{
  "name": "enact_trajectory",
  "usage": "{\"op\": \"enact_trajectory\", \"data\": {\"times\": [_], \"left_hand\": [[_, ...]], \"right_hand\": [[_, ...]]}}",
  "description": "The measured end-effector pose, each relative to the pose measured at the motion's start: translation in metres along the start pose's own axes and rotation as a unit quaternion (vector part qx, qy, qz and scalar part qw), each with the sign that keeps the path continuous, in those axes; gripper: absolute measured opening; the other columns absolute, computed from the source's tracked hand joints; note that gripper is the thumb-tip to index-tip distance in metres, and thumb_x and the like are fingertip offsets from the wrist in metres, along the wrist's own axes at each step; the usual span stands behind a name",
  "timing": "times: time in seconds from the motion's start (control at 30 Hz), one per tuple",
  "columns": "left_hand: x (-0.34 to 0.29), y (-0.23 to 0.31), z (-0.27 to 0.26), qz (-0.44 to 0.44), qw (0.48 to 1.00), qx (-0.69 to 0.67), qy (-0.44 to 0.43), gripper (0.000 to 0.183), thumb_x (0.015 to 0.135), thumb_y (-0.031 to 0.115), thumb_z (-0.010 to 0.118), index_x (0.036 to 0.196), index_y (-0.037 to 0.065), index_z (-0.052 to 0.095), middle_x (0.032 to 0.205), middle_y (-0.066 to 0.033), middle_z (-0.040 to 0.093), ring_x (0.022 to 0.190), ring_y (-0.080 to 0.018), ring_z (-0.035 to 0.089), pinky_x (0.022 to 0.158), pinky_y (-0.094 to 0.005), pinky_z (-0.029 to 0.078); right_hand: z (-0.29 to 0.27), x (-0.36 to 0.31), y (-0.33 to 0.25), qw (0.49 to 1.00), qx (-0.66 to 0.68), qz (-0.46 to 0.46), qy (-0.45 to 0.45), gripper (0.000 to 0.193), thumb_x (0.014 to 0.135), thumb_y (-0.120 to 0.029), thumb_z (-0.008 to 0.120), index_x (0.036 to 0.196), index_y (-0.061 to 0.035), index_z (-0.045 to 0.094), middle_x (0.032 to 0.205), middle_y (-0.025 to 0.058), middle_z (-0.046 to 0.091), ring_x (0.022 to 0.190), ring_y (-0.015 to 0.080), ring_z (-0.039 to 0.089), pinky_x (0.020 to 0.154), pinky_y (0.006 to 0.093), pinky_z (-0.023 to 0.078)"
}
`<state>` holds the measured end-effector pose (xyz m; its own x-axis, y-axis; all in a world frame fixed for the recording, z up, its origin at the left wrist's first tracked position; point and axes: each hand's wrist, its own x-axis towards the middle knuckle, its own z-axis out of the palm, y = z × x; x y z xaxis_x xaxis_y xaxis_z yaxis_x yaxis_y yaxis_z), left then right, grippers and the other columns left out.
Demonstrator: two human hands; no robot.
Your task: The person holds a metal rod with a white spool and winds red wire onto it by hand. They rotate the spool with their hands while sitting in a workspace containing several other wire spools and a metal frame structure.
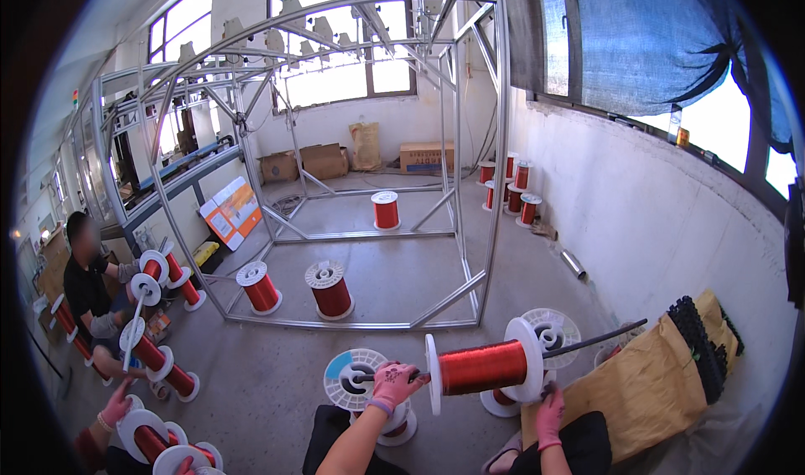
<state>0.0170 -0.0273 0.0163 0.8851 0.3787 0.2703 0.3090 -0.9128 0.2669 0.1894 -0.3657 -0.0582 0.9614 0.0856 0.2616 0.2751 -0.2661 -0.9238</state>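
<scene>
Head view. I have the red wire spool between my two hands, lying sideways with its right end slightly higher. A dark rod runs through it and juts well out beyond the right flange.

Left hand, pink-gloved: fingers clamped around the rod just beside the left flange. Right hand: low by the right flange; its fingertips are unclear, so I cannot tell whether it grips anything.

Upright spool below the left hand; brown paper to the right.

My judgement: the spool looks heavy, so support both ends evenly and keep the rod near level, lest it slide. Keep fingers off the windings and flange rims clear of neighbours.
</scene>
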Motion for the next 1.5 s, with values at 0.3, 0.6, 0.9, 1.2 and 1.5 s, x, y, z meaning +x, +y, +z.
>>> {"op": "enact_trajectory", "data": {"times": [0.3,0.6,0.9,1.2,1.5], "left_hand": [[0.004,0.002,-0.005,-0.003,1.0,-0.017,-0.025,0.044,0.088,0.055,0.055,0.09,0.015,0.073,0.09,-0.0063,0.071,0.099,-0.0264,0.064,0.094,-0.0401,0.042],[0.001,0.001,-0.005,-0.005,1.0,-0.015,-0.017,0.044,0.087,0.056,0.056,0.092,0.016,0.074,0.089,-0.0064,0.071,0.1,-0.0262,0.064,0.095,-0.0391,0.042],[0.004,-0.001,-0.003,-0.005,1.0,0.007,0.003,0.043,0.086,0.056,0.057,0.092,0.016,0.074,0.089,-0.0058,0.072,0.098,-0.0256,0.065,0.094,-0.0395,0.043],[0.002,0.002,-0.005,-0.005,1.0,0.008,-0.018,0.044,0.088,0.055,0.055,0.096,0.016,0.073,0.092,-0.0054,0.072,0.102,-0.0263,0.064,0.098,-0.0403,0.042],[0.002,0.002,0.0,0.002,1.0,-0.009,-0.009,0.045,0.087,0.056,0.055,0.092,0.015,0.073,0.09,-0.004,0.072,0.098,-0.0264,0.064,0.095,-0.0408,0.042]], "right_hand": [[0.039,0.097,-0.141,0.978,-0.17,-0.063,-0.102,0.053,0.098,-0.038,0.052,0.13,0.0029,0.052,0.122,0.0227,0.063,0.112,0.0378,0.06,0.096,0.0409,0.046],[0.023,0.024,-0.096,0.986,-0.133,-0.088,-0.055,0.038,0.097,-0.03,0.051,0.117,0.001,0.059,0.106,0.0242,0.065,0.099,0.0425,0.061,0.086,0.0464,0.049],[-0.003,0.02,-0.016,0.988,-0.149,-0.044,-0.013,0.033,0.098,-0.023,0.048,0.114,0.0027,0.061,0.111,0.0248,0.064,0.107,0.0402,0.059,0.093,0.043,0.047],[0.046,0.086,-0.133,0.976,-0.134,-0.156,-0.074,0.044,0.098,-0.03,0.051,0.129,0.0021,0.055,0.122,0.024,0.061,0.114,0.0397,0.058,0.098,0.0409,0.044],[0.006,-0.031,0.006,0.96,-0.228,-0.039,-0.156,0.035,0.096,-0.018,0.051,0.124,0.002,0.056,0.118,0.0236,0.062,0.11,0.0399,0.058,0.093,0.0428,0.047]]}}
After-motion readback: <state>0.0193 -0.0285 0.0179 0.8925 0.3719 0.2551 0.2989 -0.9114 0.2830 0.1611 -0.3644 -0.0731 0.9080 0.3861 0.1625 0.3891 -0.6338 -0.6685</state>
